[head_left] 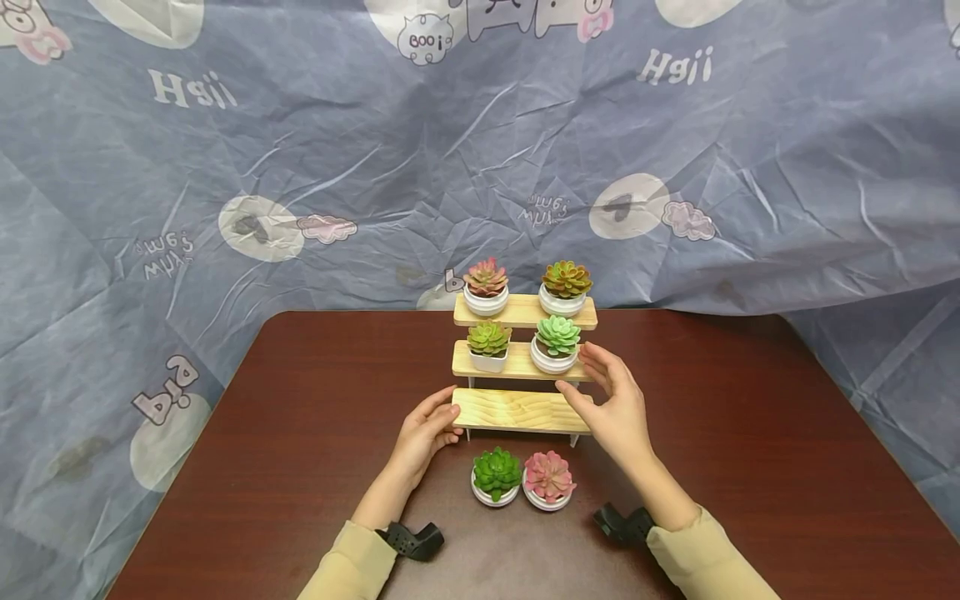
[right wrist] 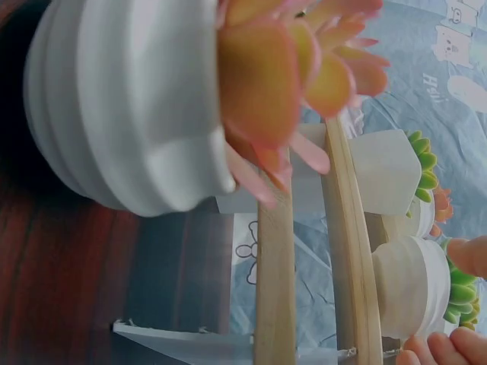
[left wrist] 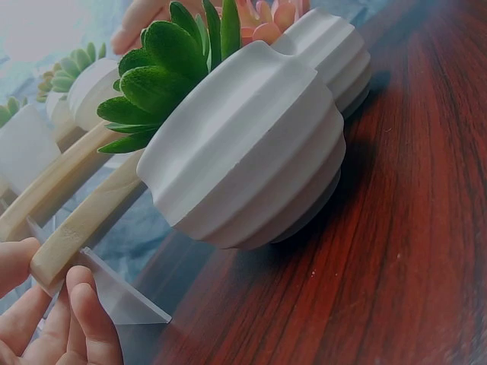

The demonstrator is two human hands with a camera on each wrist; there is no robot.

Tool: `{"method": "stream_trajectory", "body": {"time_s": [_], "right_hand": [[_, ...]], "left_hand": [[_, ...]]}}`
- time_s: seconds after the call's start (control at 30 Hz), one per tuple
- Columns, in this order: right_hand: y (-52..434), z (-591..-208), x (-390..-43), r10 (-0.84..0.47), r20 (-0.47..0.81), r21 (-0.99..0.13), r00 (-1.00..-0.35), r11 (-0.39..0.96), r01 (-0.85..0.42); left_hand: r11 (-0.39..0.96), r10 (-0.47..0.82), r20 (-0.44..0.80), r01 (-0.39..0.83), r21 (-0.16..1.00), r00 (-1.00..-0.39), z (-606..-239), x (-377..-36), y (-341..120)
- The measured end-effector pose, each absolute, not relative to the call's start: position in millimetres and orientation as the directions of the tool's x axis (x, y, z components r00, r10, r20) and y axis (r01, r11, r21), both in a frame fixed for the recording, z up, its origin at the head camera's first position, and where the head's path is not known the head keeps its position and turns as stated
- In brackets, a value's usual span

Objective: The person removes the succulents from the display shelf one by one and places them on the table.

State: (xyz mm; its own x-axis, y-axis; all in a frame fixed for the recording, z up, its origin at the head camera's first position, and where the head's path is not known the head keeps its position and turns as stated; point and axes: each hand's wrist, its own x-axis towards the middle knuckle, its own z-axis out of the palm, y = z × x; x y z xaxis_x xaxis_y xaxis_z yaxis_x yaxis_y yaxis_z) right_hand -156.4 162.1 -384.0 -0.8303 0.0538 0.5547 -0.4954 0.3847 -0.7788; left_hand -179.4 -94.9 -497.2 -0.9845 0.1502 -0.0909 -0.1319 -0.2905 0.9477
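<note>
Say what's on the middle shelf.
On the middle shelf: left, a yellow-green succulent in a squarish pot; right, a mint-green succulent in a round pot. Pots cover the wood beneath; in the head view, the right hand covers the shelf's right end.

Makeshift tabletop studio, printed cloth (head_left: pixel 420 150), brown table (head_left: pixel 750 433)

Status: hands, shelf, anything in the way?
Left hand grips bottom shelf by its left end. Right hand beside mint plant, contact unclear. On table in front: green plant, pink plant.
</note>
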Motion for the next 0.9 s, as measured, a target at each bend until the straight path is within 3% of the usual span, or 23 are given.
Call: {"method": "stream_trajectory", "body": {"time_s": [0.9], "right_hand": [[172.0,-404.0,-198.3,-0.002,0.380,-0.791,-0.925,0.518,-0.326]], "left_hand": [[-0.293,0.152,-0.092,-0.134,0.947,-0.984,-496.0,-179.2,-94.1]]}}
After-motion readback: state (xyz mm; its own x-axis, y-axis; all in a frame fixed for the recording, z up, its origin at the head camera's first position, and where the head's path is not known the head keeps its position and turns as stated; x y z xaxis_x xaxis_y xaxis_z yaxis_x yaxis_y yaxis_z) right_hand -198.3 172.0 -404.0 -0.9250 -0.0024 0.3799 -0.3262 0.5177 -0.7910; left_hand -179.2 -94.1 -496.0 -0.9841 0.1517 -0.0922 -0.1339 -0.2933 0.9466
